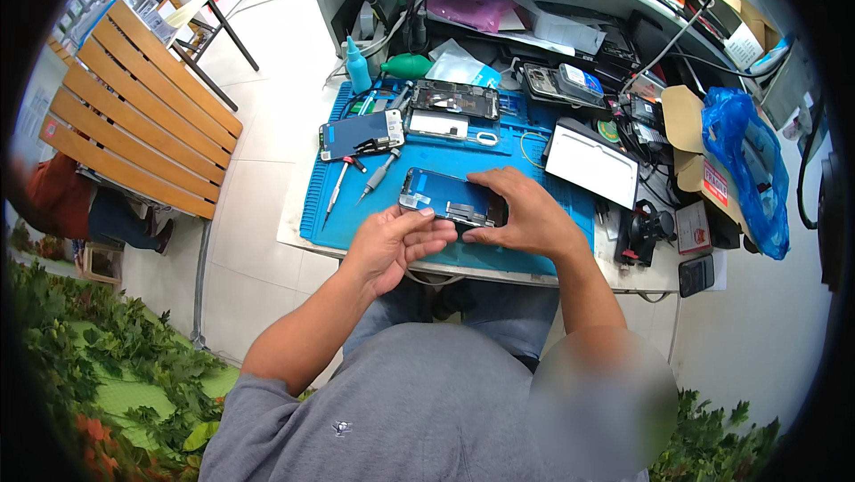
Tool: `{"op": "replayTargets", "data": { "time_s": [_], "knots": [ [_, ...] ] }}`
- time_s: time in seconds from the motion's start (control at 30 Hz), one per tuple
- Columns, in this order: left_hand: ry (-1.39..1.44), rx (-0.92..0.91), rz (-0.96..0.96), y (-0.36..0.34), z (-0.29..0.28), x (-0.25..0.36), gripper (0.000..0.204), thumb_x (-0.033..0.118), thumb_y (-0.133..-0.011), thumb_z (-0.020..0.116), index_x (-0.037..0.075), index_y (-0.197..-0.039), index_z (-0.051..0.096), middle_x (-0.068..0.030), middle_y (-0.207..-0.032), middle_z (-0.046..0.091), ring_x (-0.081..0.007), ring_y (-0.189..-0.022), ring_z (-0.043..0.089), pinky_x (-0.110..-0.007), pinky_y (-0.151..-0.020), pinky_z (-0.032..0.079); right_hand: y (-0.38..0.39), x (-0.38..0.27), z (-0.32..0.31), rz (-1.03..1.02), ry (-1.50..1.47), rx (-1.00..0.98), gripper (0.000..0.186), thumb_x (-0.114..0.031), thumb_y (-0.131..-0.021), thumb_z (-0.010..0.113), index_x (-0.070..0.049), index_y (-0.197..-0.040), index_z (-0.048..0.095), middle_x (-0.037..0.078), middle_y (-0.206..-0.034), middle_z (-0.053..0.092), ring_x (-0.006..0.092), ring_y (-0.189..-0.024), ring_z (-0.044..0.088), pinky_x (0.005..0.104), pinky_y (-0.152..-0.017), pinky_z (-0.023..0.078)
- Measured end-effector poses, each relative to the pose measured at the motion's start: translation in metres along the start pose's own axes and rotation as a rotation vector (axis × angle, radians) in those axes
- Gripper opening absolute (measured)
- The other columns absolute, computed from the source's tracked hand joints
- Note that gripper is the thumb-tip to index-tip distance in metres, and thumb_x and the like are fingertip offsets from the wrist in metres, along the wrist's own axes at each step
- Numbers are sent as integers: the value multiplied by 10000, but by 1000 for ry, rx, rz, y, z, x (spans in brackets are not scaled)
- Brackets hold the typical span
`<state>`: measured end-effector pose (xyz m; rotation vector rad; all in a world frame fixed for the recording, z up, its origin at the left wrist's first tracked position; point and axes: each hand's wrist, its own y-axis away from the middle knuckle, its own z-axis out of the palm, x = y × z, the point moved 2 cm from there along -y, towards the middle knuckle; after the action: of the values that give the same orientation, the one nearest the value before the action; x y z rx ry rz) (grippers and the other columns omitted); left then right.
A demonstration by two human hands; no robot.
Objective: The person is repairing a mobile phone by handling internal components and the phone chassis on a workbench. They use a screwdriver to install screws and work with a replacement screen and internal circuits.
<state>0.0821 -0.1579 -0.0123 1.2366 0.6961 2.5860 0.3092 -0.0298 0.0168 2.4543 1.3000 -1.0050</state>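
A phone screen assembly [443,188], dark with blue film and small metal parts along its near edge, is held tilted above the blue mat [374,224]. My right hand [525,210] grips its right end, thumb below and fingers above. At its near left corner is my left hand [396,246], palm turned up, with the thumb on the edge and the other fingers loosely curled beneath. To the left lie a red-tipped screwdriver [335,190], a grey screwdriver [380,177] and another phone screen [347,137] with black tweezers [374,144] on it.
Behind stand an opened phone body [454,99], a light blue bottle [357,68] and a green blower bulb [408,65]. On the right are a white tray [590,162], a cardboard box [686,130], a blue plastic bag [746,153] and a black phone [696,275] near the table's edge.
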Motion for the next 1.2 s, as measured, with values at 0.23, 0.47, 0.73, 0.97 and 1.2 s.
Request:
{"op": "replayTargets", "data": {
  "time_s": [0.23,0.47,0.73,0.97,1.2],
  "knots": [
    [-292,-300,-255,43,-23,23,376,355,-1180,693,-19,-1215,707,-213,-989,840,-275,-810,865,-322,-654,699,14,-7,7,-93,110,4,910,-320,-812,1011,-4,-1562,606,204,-1398,736,395,-1305,659,495,-1131,529],
    [-751,-307,107,37,-7,88,266,229,-1108,801,-20,-1190,752,-145,-966,836,-202,-790,835,-304,-680,661,30,-16,10,-86,208,92,894,-357,-862,988,-13,-1583,587,217,-1593,645,426,-1488,575,510,-1260,459],
    [-1571,-157,868,-104,37,169,521,141,-891,958,87,-1374,773,-50,-1171,821,-179,-1079,784,-332,-909,635,49,-24,19,-95,119,341,636,-224,-906,946,10,-1442,698,210,-1448,727,424,-1381,647,520,-1196,501],
    [-1802,-268,937,-156,48,166,552,169,-874,905,103,-1408,785,-72,-1235,820,-291,-1198,720,-433,-1091,582,81,-22,23,-42,58,424,527,-163,-881,962,1,-1337,754,196,-1347,776,410,-1314,691,513,-1149,532],
    [-1872,-300,847,-168,58,168,521,145,-863,857,104,-1378,792,-87,-1042,801,-287,-1057,755,-443,-969,608,96,-16,25,-21,28,484,445,-139,-878,960,-17,-1264,777,163,-1277,797,389,-1235,719,494,-1084,549]
  ]
}}
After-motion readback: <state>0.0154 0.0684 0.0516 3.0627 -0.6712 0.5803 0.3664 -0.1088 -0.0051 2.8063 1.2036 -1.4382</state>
